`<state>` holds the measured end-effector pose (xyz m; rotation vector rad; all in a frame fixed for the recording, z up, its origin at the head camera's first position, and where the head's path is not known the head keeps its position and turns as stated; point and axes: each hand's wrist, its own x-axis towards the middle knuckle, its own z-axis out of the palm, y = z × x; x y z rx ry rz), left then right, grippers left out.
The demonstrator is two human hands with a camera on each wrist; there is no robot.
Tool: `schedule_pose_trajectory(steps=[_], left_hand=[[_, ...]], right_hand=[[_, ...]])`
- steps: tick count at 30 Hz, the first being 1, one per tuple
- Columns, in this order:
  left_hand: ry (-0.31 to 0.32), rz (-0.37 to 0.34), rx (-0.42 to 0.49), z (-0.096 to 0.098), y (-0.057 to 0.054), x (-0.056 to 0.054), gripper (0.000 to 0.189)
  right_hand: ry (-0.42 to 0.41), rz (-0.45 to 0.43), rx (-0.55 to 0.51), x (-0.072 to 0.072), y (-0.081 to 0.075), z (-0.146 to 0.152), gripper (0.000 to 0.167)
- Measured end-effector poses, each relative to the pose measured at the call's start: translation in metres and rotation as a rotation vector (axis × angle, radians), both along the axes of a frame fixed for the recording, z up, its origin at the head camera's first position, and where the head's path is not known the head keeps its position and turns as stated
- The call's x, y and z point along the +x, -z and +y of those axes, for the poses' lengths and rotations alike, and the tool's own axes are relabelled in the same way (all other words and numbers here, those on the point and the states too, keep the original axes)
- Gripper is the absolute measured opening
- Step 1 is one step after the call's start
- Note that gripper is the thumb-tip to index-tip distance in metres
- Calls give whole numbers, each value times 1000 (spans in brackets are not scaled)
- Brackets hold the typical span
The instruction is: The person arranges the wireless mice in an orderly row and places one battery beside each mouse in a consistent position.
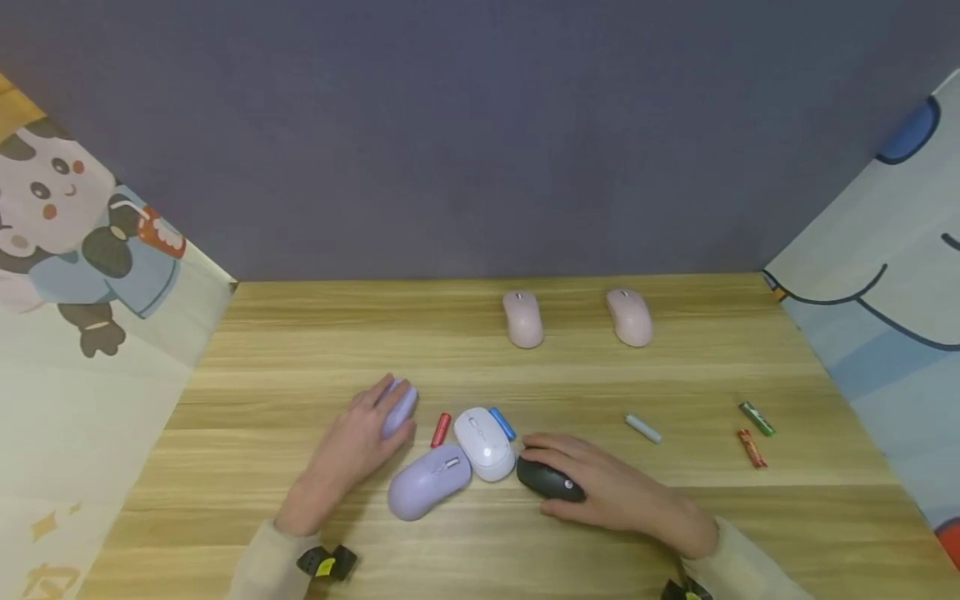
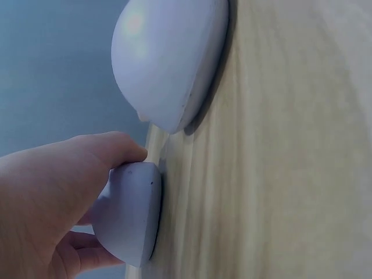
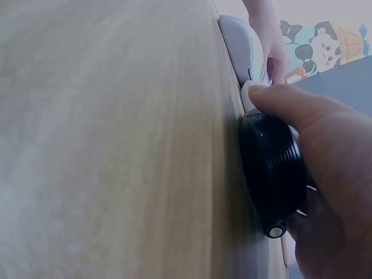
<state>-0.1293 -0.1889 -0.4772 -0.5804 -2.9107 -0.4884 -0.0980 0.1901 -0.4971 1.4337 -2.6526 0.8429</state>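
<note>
My left hand (image 1: 352, 442) grips a small lilac computer mouse (image 1: 400, 412) on the wooden table, thumb on its near side and fingers over the far side. In the left wrist view that mouse (image 2: 131, 209) lies close to the wood. A black mouse (image 1: 551, 481) is held by my right hand (image 1: 600, 479), thumb and fingers along its two sides. At its end in the right wrist view shows a small dark cylinder with a pale round tip (image 3: 275, 231). Between the hands sit a white mouse (image 1: 483, 446), a larger lilac mouse (image 1: 427, 485), a red battery (image 1: 441, 430) and a blue battery (image 1: 504, 423).
Two pink mice (image 1: 523, 321) stand near the back edge. To the right lie a pale battery (image 1: 643, 428), a green battery (image 1: 757, 418) and an orange-red battery (image 1: 752, 448). A dark grey panel (image 1: 480, 150) rises behind the table, with cartoon-printed surfaces on both sides.
</note>
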Motion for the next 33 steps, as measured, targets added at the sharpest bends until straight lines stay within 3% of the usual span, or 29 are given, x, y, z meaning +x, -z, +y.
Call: schedule_pose_trajectory(steps=[6,18,33], left_hand=[[21,41,9,0,-1,-13,62],[-2,83,27,-1,-7,-38,59],[-23,101,16,1,-14,-80,55]], right_hand=[[1,-5,4,1,0,0,61],[4,-8,-6,0,-2,-1,62],[5,-8,2,-1,-1,0,61]])
